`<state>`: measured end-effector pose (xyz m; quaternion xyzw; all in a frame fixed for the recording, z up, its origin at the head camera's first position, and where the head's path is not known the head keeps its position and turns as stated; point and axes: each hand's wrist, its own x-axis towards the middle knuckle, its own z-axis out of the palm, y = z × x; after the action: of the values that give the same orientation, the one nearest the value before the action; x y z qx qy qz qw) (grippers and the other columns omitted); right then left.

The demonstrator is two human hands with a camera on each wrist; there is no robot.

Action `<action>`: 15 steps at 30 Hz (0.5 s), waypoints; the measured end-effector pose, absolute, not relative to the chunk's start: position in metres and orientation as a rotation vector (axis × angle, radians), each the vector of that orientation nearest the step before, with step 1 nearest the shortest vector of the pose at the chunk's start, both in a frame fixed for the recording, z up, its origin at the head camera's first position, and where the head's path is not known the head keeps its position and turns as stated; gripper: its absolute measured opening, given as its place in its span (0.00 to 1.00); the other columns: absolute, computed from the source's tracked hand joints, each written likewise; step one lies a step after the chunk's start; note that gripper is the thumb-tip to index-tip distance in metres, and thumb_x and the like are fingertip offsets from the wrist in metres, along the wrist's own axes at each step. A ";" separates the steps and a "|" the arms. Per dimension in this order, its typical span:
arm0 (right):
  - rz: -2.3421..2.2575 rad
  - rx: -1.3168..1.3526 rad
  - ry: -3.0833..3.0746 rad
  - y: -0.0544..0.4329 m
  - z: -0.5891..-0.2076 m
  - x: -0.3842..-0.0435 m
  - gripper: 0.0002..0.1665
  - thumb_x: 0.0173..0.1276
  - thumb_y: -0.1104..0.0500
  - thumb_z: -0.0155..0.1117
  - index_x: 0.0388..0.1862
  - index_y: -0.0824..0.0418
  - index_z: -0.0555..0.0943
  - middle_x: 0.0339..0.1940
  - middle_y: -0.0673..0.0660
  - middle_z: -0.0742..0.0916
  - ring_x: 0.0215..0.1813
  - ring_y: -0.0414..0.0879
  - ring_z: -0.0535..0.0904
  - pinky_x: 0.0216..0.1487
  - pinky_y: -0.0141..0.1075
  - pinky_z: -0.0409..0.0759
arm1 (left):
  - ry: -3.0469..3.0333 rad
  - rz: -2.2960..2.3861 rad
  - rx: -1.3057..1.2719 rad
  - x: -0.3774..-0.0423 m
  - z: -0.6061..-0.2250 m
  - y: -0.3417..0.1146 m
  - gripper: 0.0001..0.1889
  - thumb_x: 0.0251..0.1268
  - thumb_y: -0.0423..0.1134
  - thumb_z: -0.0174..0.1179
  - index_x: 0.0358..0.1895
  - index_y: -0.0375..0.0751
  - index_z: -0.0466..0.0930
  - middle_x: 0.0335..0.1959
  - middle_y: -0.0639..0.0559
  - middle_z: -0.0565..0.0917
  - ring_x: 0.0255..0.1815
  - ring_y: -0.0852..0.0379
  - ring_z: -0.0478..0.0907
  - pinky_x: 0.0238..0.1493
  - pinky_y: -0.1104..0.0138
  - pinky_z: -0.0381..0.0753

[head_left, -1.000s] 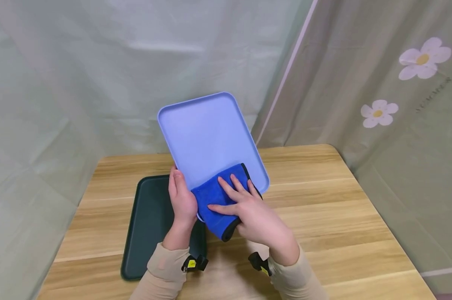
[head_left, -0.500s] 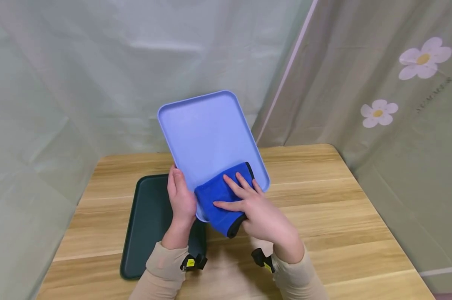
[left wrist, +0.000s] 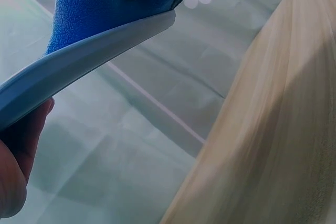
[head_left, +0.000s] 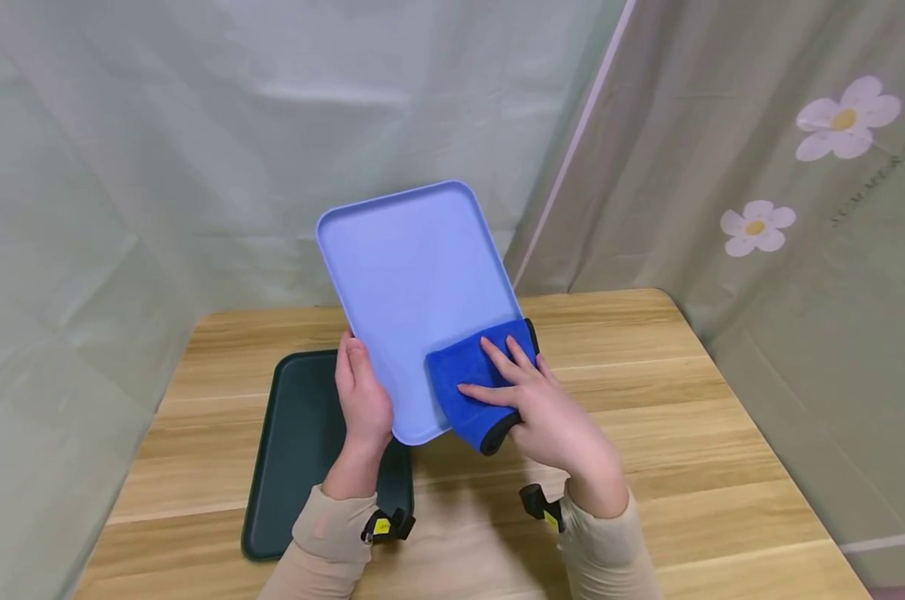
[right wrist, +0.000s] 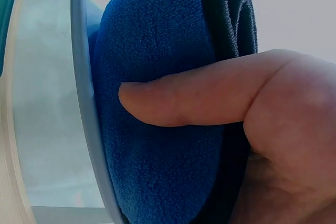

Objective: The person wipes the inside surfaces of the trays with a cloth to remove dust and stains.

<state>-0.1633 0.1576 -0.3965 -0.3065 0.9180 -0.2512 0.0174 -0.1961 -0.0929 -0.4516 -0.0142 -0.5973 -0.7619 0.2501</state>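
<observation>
A light blue rectangular tray [head_left: 415,275] is held up at a tilt over the table. My left hand [head_left: 364,396] grips its lower left edge, thumb along the near side and the other fingers behind. Spread and straight, the fingers of my right hand [head_left: 546,408] press a folded blue cloth [head_left: 460,379] with black edging onto the tray's lower right corner. The right thumb lies flat across the cloth [right wrist: 157,156] in the right wrist view. From the left wrist, the tray's pale rim [left wrist: 89,56] shows edge-on with the cloth [left wrist: 105,9] above it.
A dark green tray [head_left: 295,450] lies on the wooden table [head_left: 647,467] at the left, partly behind the left arm. A grey-green curtain [head_left: 197,150] hangs behind the table, and one with white flowers [head_left: 756,227] is at the right.
My right hand has slid the cloth to the right and slightly up, uncovering the tray's bottom left corner. The left hand and the blue tray have stayed almost still.
</observation>
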 end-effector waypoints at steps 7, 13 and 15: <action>-0.730 -0.942 2.870 0.155 -0.397 -0.162 0.56 0.53 0.81 0.55 0.74 0.36 0.81 0.89 0.55 0.57 0.88 0.64 0.41 0.80 0.71 0.45 | -1.618 -2.089 -0.020 -0.197 -0.453 -0.092 0.23 0.91 0.50 0.38 0.67 0.36 0.74 0.53 0.47 0.80 0.53 0.48 0.78 0.54 0.60 0.77; -0.677 -0.946 2.879 0.149 -0.397 -0.159 0.56 0.52 0.81 0.55 0.74 0.37 0.80 0.89 0.57 0.56 0.87 0.66 0.41 0.79 0.73 0.45 | -1.611 -2.109 0.004 -0.197 -0.452 -0.091 0.24 0.91 0.52 0.39 0.68 0.39 0.74 0.54 0.47 0.80 0.54 0.48 0.77 0.56 0.59 0.76; -0.671 -0.952 2.886 0.147 -0.397 -0.159 0.56 0.52 0.81 0.55 0.74 0.37 0.81 0.89 0.57 0.57 0.87 0.66 0.42 0.78 0.74 0.46 | -1.600 -2.114 0.001 -0.197 -0.452 -0.091 0.24 0.91 0.52 0.39 0.69 0.39 0.74 0.54 0.48 0.80 0.54 0.48 0.77 0.56 0.60 0.76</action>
<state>-0.1588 0.1472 -0.3973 -0.3059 0.9272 -0.2157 0.0147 -0.1975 -0.0910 -0.4518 0.0002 -0.5854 -0.7736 0.2426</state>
